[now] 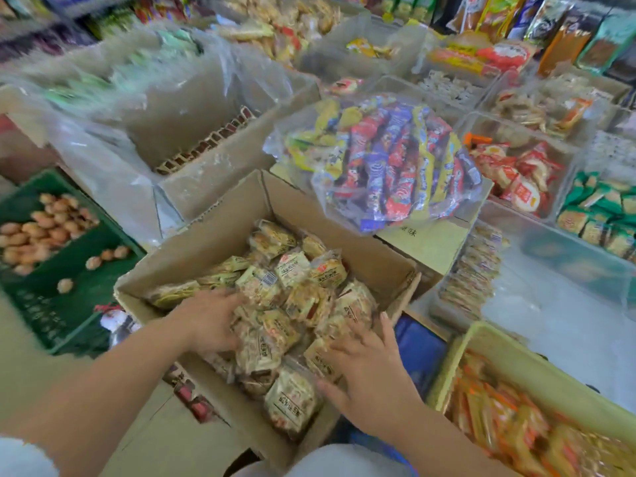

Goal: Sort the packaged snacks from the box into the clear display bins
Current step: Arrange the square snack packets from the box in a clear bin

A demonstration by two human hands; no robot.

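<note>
An open cardboard box in front of me holds several small beige snack packets heaped together. My left hand reaches into the box from the left, fingers spread and resting on the packets. My right hand lies flat on the packets at the box's near right side, fingers apart. Neither hand has a packet lifted. A clear display bin stands to the right, with a row of thin packets along its left wall.
A clear bag of blue, red and yellow snack bars lies on a carton behind the box. A green crate with eggs sits left. A yellow bin of orange packets is near right. More filled bins and shelves stand behind.
</note>
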